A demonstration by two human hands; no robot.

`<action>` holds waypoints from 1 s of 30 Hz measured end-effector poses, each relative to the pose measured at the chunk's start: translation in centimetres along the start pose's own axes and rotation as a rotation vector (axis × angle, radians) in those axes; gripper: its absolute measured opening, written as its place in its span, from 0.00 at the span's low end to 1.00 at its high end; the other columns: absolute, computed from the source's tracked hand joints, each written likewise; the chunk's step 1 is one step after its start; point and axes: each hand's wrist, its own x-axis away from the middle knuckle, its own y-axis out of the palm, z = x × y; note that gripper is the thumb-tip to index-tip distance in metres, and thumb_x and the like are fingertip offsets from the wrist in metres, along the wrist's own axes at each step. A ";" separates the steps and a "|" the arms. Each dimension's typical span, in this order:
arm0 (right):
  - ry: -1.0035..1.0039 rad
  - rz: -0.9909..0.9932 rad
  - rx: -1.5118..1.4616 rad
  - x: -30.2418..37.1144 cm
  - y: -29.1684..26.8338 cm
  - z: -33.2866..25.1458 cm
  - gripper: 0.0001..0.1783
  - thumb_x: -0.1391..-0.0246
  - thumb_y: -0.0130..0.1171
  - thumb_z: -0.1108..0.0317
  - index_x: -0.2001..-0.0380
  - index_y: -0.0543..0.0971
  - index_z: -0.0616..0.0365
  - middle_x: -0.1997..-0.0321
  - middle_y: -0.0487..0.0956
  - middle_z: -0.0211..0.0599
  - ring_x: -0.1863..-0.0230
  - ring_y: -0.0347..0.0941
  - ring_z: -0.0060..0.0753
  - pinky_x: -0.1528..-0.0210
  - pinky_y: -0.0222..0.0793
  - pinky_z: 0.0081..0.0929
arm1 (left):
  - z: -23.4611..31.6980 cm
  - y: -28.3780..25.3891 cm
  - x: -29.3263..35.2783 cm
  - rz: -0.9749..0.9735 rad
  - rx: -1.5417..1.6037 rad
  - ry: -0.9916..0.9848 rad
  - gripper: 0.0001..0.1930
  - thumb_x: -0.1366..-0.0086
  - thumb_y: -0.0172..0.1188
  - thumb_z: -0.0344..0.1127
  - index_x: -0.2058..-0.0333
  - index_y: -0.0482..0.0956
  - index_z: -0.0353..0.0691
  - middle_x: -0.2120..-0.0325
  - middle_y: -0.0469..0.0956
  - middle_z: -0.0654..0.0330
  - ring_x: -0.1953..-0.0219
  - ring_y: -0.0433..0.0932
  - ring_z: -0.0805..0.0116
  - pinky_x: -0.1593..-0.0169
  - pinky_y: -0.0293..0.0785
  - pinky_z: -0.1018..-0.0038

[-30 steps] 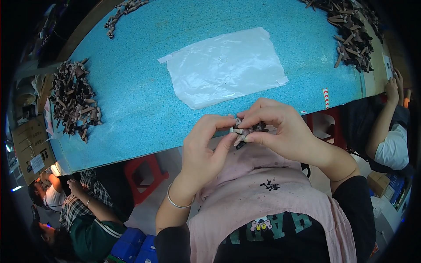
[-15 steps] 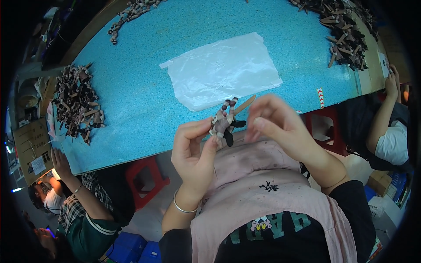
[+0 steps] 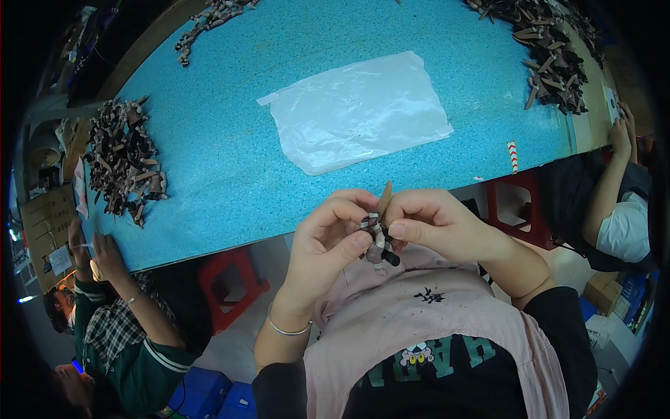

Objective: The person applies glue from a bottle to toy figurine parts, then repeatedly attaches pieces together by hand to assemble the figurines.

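Observation:
Close in front of my apron, a small toy figure (image 3: 377,246) with striped limbs, dark parts and a flat tan blade-like piece (image 3: 385,198) is held between both hands. My left hand (image 3: 328,241) is closed, its thumb and fingers pinching the figure's left side. On the other side my right hand (image 3: 434,222) is also closed, thumb and forefinger pressed on the figure near the base of the tan piece. My fingers hide part of the figure. Beyond the hands, a clear plastic sheet (image 3: 359,112) lies taped to the blue tabletop (image 3: 216,140).
Similar figures are heaped at the table's left (image 3: 125,160) and far right (image 3: 551,63), with a smaller cluster (image 3: 209,24) at the far edge. Red stools (image 3: 234,288) stand under the near edge. Co-workers' hands (image 3: 105,258) show at left and right.
My right hand has come in from the right and taken hold of the figure. The figure has turned and come lower; its tan piece now points up. The left co-worker's hands have moved.

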 end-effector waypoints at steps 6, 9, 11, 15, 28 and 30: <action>-0.011 0.031 0.039 -0.2 0.2 0.3 0.10 0.39 0.53 0.67 0.72 0.73 0.62 0.73 0.72 0.26 0.69 0.67 0.16 0.64 0.66 0.18 | -0.3 0.4 0.6 -0.016 0.017 -0.042 0.10 0.40 0.61 0.26 0.61 0.72 0.34 0.50 0.69 0.55 0.54 0.71 0.71 0.47 0.68 0.71; -0.007 0.007 0.063 -0.3 0.0 0.4 0.09 0.40 0.54 0.67 0.69 0.72 0.62 0.72 0.72 0.26 0.67 0.68 0.16 0.64 0.66 0.18 | -0.4 0.8 0.9 0.029 -0.024 -0.065 0.14 0.41 0.62 0.26 0.57 0.70 0.35 0.51 0.68 0.55 0.52 0.70 0.71 0.47 0.69 0.72; -0.093 0.030 0.155 -0.5 0.4 0.1 0.09 0.43 0.58 0.68 0.65 0.72 0.61 0.67 0.72 0.31 0.64 0.69 0.20 0.62 0.67 0.20 | -0.3 1.7 0.7 0.138 -0.072 0.143 0.20 0.42 0.64 0.25 0.53 0.66 0.36 0.51 0.68 0.56 0.50 0.69 0.70 0.47 0.68 0.72; -0.341 0.125 0.476 -0.8 0.9 -0.3 0.14 0.48 0.62 0.71 0.60 0.70 0.60 0.60 0.72 0.35 0.60 0.71 0.27 0.60 0.68 0.22 | -0.4 1.6 1.1 0.198 -0.269 0.287 0.29 0.46 0.68 0.28 0.48 0.62 0.37 0.51 0.67 0.56 0.48 0.67 0.69 0.46 0.66 0.70; -0.483 0.101 0.609 -0.9 2.0 -1.3 0.23 0.52 0.60 0.77 0.50 0.71 0.61 0.55 0.72 0.40 0.54 0.70 0.39 0.52 0.67 0.32 | 0.8 0.9 0.9 0.011 -0.372 0.213 0.21 0.50 0.70 0.39 0.59 0.77 0.36 0.47 0.65 0.53 0.39 0.61 0.56 0.39 0.59 0.62; -0.515 0.125 0.659 -1.0 2.1 -1.3 0.22 0.53 0.60 0.77 0.51 0.72 0.61 0.57 0.73 0.41 0.55 0.70 0.40 0.52 0.67 0.33 | 0.8 0.8 0.8 0.006 -0.417 0.245 0.21 0.50 0.71 0.39 0.60 0.77 0.36 0.49 0.67 0.53 0.39 0.60 0.55 0.39 0.58 0.61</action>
